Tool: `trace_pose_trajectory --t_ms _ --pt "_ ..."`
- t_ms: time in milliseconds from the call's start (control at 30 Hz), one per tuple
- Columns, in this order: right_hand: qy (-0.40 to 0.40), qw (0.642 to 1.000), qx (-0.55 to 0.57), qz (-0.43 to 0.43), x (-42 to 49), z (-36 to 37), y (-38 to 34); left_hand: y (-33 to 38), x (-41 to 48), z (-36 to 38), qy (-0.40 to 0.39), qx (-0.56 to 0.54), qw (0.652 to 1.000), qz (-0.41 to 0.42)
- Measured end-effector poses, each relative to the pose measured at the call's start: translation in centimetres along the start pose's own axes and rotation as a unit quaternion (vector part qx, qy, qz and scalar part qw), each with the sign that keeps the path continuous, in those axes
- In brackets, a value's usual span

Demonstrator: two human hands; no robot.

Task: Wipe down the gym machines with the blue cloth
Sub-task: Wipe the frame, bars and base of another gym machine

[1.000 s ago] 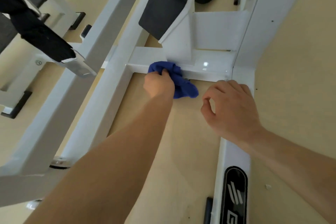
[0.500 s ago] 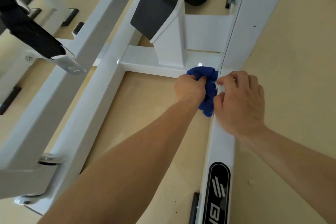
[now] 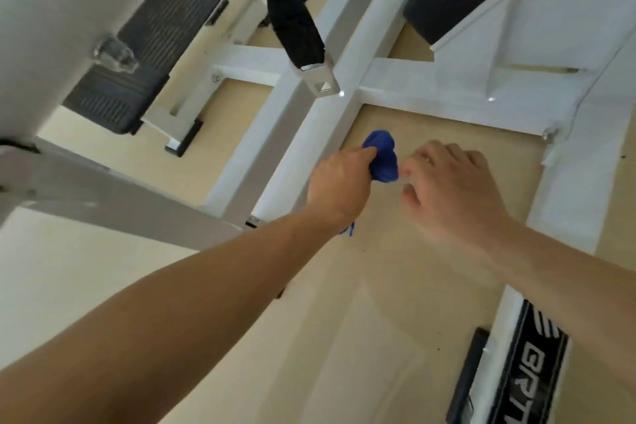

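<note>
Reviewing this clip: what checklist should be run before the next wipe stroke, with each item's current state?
1. Blue cloth in the left hand grip: ok.
2. Cloth spread out for wiping: not ok, it is bunched.
3. Cloth touching the white frame beam: cannot tell, it shows beside the beam, over the floor.
4. Right hand free of the cloth: cannot tell, its fingertips are blurred right beside it.
5. Both hands in view: ok.
</note>
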State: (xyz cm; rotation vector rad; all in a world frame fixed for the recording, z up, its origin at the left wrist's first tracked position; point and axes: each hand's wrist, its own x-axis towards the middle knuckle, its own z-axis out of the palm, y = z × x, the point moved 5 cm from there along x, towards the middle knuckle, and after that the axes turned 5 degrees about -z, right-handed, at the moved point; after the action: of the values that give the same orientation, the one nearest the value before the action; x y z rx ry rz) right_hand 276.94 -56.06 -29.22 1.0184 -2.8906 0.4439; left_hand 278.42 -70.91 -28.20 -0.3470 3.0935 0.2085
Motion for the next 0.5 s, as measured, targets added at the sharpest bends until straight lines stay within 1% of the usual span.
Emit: trace_pose_trajectory --t_ms 67,100,133,200,267,333,400,500 --pt "-0.016 0.999 0.029 -0.006 0.5 0.7 -1.5 -2.0 -1.5 -1.4 0.075 0.08 0.993 0.035" --pt "-0.021 0.999 0.043 -0.005 0.7 0.9 -2.0 -3.1 -2.1 -1.6 0.091 0.113 0.989 0.028" --pt "-0.025 0.998 0.057 0.001 0.8 1.2 -2.3 -4.3 -2.6 -1.5 0.085 0.142 0.986 0.005" --pt "-0.032 0.996 0.078 0.012 0.8 1.8 -2.4 -6.8 -3.8 -0.1 0.045 0.169 0.982 -0.069" --pt "-0.044 0.994 0.094 0.019 0.4 2.4 -2.4 -8.6 -5.6 2.0 -0.002 0.151 0.978 -0.142" --pt "-0.056 0.992 0.107 0.02 -0.1 2.9 -2.4 -9.3 -7.1 4.0 -0.037 0.109 0.977 -0.178" --pt "-0.068 0.991 0.113 0.018 -0.5 3.5 -2.2 -9.2 -6.9 5.2 -0.04 0.081 0.981 -0.173" --pt "-0.085 0.987 0.135 0.031 -0.8 4.1 -1.9 -9.0 -3.3 5.5 -0.028 0.064 0.99 -0.125"
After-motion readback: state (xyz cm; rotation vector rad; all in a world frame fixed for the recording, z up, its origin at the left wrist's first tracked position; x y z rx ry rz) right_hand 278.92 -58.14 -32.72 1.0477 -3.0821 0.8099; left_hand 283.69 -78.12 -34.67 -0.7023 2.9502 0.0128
